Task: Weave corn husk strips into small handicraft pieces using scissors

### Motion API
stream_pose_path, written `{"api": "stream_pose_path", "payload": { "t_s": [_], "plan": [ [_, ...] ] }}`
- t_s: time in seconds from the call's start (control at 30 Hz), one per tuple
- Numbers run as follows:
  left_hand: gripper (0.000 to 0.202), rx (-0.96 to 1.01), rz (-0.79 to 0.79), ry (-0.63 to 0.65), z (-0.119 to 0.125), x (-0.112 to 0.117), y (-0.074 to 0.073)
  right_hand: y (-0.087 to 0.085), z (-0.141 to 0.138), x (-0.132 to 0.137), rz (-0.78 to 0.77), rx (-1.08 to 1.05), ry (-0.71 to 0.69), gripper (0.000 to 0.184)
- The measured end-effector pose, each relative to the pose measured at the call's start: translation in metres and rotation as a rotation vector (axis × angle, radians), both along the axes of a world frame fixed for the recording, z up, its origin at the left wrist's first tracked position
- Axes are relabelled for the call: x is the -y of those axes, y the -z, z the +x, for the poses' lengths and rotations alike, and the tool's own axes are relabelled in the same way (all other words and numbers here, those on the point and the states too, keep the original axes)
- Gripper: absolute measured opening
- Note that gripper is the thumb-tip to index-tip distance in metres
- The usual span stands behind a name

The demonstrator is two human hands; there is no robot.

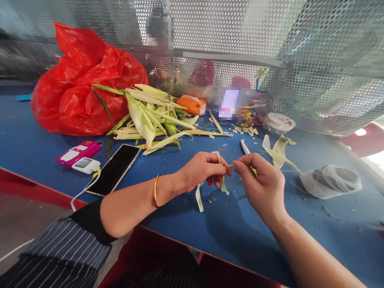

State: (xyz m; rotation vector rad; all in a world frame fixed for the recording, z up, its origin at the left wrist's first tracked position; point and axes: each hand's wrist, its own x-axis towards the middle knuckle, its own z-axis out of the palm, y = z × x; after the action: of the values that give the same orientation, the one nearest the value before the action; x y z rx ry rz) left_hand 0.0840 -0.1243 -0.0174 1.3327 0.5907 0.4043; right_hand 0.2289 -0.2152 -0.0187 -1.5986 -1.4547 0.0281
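My left hand [201, 170] is closed in a pinch on a pale corn husk strip [199, 198] that hangs down from its fingers over the blue table [234, 228]. My right hand [261, 182] is also closed, pinching the other end of the thin strip where the two hands meet; a small yellow-handled tool [253, 171] shows between its fingers. A gold bangle sits on my left wrist. Both hands hover just above the table near its front edge.
A heap of corn husks [150, 116] lies in front of a red plastic bag [84, 88]. A phone [115, 168], a pink box [78, 152] and a white charger [85, 165] lie left. A husk piece [279, 150], tape roll [279, 122] and bagged rolls [331, 181] lie right. A perforated metal screen stands behind.
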Motion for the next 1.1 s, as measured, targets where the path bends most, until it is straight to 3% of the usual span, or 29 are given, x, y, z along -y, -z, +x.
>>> {"api": "stream_pose_path", "payload": {
  "t_s": [0.23, 0.43, 0.73, 0.9, 1.0, 1.1],
  "plan": [
    [0.013, 0.06, -0.038, 0.026, -0.0017, -0.0022, -0.001, 0.0027, 0.0021, 0.0009, 0.036, 0.005, 0.033, 0.018],
    [0.026, 0.054, -0.112, 0.028, -0.0005, -0.003, -0.0016, 0.0029, 0.0003, -0.0007, 0.002, -0.069, -0.049, 0.019],
    [0.019, 0.079, -0.046, 0.069, 0.0004, -0.0031, -0.0009, 0.0032, 0.0037, -0.0015, 0.005, -0.045, 0.034, 0.02],
    [0.022, 0.133, 0.007, 0.036, 0.0007, -0.0043, 0.0013, 0.0019, 0.0039, -0.0025, -0.017, -0.157, 0.026, 0.02],
    [0.02, 0.174, -0.048, 0.05, 0.0004, -0.0064, 0.0008, -0.0001, 0.0028, -0.003, -0.028, -0.23, 0.011, 0.02],
    [0.018, 0.189, -0.143, 0.144, 0.0003, -0.0081, -0.0001, -0.0015, 0.0016, -0.0029, -0.026, -0.249, 0.005, 0.02]
  ]
}}
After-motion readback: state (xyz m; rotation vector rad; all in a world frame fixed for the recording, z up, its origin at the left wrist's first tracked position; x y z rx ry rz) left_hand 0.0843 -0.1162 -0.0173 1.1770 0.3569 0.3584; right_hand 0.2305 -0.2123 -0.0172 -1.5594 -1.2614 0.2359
